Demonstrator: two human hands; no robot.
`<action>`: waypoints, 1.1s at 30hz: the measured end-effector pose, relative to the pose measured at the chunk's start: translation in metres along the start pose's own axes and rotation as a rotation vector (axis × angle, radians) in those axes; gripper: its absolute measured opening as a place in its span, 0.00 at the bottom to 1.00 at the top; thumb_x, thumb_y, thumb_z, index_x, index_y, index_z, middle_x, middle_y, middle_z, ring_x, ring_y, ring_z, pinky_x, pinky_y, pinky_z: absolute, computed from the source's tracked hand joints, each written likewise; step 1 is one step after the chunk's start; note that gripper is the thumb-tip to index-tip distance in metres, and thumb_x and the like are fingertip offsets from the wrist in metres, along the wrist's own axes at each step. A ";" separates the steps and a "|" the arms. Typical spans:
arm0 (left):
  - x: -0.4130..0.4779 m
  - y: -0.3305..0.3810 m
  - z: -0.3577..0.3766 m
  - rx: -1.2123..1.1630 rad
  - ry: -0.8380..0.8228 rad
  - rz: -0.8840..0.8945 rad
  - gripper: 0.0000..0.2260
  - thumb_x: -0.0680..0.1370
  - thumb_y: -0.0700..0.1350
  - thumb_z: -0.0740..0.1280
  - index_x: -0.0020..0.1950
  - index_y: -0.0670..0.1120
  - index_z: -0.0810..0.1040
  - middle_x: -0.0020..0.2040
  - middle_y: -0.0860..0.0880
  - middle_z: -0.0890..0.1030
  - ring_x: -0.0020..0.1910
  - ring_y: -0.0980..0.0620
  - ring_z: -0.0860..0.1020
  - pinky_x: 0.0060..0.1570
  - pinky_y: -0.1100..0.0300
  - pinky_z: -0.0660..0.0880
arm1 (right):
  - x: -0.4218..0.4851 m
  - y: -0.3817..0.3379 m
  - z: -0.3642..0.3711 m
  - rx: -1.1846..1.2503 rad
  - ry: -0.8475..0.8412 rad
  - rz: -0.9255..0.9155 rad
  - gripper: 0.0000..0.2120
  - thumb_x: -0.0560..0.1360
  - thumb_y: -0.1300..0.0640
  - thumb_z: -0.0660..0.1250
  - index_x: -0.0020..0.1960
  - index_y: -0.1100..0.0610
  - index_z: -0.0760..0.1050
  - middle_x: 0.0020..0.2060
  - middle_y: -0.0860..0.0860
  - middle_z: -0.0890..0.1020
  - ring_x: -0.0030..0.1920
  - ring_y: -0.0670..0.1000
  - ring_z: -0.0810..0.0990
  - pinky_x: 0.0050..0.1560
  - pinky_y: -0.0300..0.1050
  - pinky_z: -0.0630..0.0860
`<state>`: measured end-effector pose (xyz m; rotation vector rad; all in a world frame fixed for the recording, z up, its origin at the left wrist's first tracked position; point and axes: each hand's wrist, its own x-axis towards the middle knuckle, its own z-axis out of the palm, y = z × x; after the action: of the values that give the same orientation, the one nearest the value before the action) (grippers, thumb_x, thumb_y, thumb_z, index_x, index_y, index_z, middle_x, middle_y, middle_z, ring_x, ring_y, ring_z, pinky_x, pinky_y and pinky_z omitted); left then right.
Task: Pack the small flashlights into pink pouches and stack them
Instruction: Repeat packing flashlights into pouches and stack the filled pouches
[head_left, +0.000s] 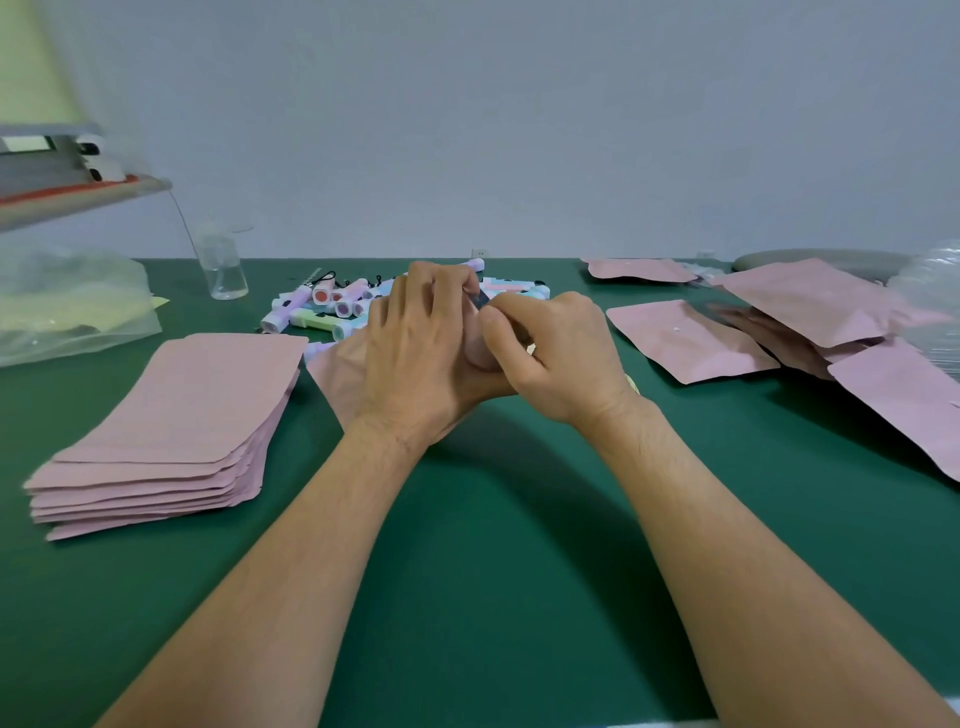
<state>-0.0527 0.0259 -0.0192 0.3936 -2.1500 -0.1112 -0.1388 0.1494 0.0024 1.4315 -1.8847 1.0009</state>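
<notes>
Your pink pouch (336, 375) sits mid-worktop (493, 545), pinched in both hands.
Your left hand (421, 353) and right hand (556, 358) each keep a tight grip on its top edge; pastel flashlights (332, 306) lie just behind, flat pouch stack (171, 431) left, grey wall (519, 130) beyond.

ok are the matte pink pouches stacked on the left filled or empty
Empty, apparently: the stack of matte pink pouches lies thin, flat, without bulges.
</notes>
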 end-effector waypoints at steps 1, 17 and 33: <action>0.001 0.002 -0.002 -0.001 0.002 0.013 0.32 0.65 0.70 0.63 0.61 0.52 0.67 0.55 0.52 0.68 0.53 0.47 0.72 0.52 0.52 0.68 | 0.000 0.000 0.000 -0.004 -0.015 0.021 0.17 0.80 0.52 0.59 0.33 0.53 0.65 0.23 0.46 0.63 0.29 0.52 0.62 0.33 0.47 0.58; 0.007 0.013 -0.015 0.012 0.015 0.033 0.16 0.73 0.50 0.63 0.59 0.49 0.71 0.56 0.46 0.74 0.48 0.45 0.72 0.50 0.52 0.65 | 0.002 -0.006 0.003 0.303 -0.243 0.048 0.28 0.78 0.36 0.56 0.27 0.53 0.56 0.23 0.44 0.57 0.29 0.50 0.57 0.40 0.42 0.57; 0.008 0.011 -0.006 -0.209 0.087 -0.242 0.57 0.59 0.75 0.74 0.80 0.54 0.55 0.72 0.50 0.68 0.73 0.48 0.68 0.68 0.50 0.63 | 0.005 0.029 -0.003 0.837 -0.133 0.427 0.14 0.82 0.54 0.69 0.42 0.61 0.75 0.33 0.51 0.79 0.35 0.51 0.77 0.41 0.50 0.77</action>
<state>-0.0550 0.0339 -0.0068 0.5248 -1.9750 -0.4434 -0.1676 0.1535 0.0011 1.5579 -2.0068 2.1290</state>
